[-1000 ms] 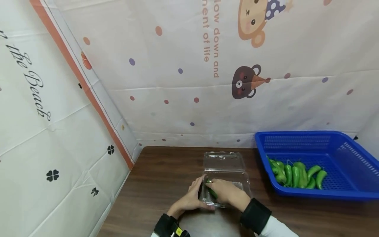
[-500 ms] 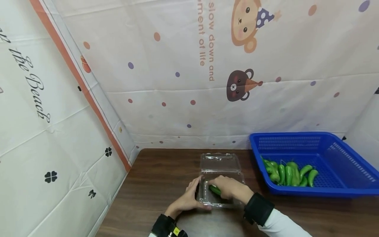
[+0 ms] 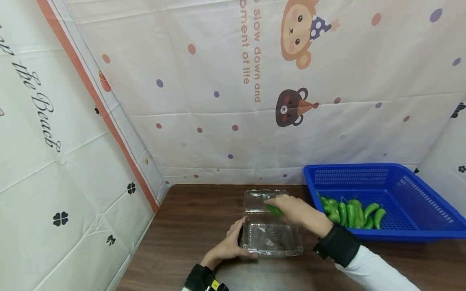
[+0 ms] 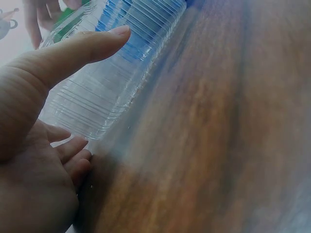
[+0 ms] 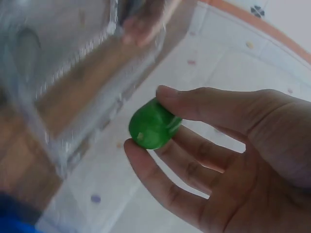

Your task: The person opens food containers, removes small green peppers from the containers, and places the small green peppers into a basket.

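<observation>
Between the thumb and fingers of my right hand (image 3: 293, 209) is a green chili pepper (image 3: 274, 209), its rounded end showing in the right wrist view. Hand and pepper hang over the hinge and raised lid of a clear plastic clamshell container (image 3: 272, 239). My left hand (image 3: 227, 244) holds the container's left end, thumb along the front side and fingers along the left wall. In the left wrist view the thumb stretches across the ribbed plastic, and the lower fingers are loosely curled. No pepper shows in the container's base.
A blue plastic basket (image 3: 418, 233) stands at the right, with several green peppers (image 3: 351, 214) gathered at its left side. The brown wooden tabletop (image 3: 196, 210) meets printed cloth walls (image 3: 204, 101) at the back and left.
My right hand has lifted the pepper from inside the container's base and moved it back and right, over the lid. My left hand stays at the container. The head view has shifted slightly.
</observation>
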`<action>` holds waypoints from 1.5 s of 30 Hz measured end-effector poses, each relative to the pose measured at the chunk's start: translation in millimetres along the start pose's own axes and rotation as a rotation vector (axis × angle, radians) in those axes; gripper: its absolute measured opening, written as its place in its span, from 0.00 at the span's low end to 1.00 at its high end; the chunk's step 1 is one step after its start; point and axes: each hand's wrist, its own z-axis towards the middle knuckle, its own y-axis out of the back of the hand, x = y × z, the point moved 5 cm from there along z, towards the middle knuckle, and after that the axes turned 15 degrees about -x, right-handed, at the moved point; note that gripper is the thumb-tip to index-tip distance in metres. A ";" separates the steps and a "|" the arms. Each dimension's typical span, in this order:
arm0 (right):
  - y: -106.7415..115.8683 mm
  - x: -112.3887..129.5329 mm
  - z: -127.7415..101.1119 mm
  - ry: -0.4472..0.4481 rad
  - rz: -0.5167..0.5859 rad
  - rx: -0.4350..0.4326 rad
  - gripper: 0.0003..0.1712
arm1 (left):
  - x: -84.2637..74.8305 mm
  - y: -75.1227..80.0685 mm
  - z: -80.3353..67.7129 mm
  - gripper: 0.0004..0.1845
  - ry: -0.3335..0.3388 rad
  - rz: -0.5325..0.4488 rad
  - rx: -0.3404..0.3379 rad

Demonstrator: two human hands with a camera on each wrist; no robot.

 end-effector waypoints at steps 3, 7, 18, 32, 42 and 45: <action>18.3 -10.5 2.2 0.028 0.019 -0.060 0.34 | 0.5 2.7 -0.9 0.66 -0.003 -0.002 -0.005; 38.3 -28.8 9.5 0.045 0.118 -0.127 0.35 | 0.4 7.8 -2.1 0.66 -0.010 -0.009 -0.003; 87.5 -104.0 -0.5 -0.203 0.158 -0.266 0.36 | 0.0 13.8 -0.7 0.65 -0.048 -0.003 -0.023; 75.9 -164.3 -36.3 -0.354 0.187 -0.129 0.39 | -2.1 11.2 -0.4 0.65 -0.066 0.007 -0.034; 54.8 -179.9 -52.0 -0.415 0.230 0.054 0.37 | -2.1 7.5 -2.2 0.66 -0.025 -0.004 0.009; 49.5 -183.4 -57.2 -0.422 0.250 0.082 0.37 | -3.2 6.0 -3.1 0.66 -0.026 -0.005 0.017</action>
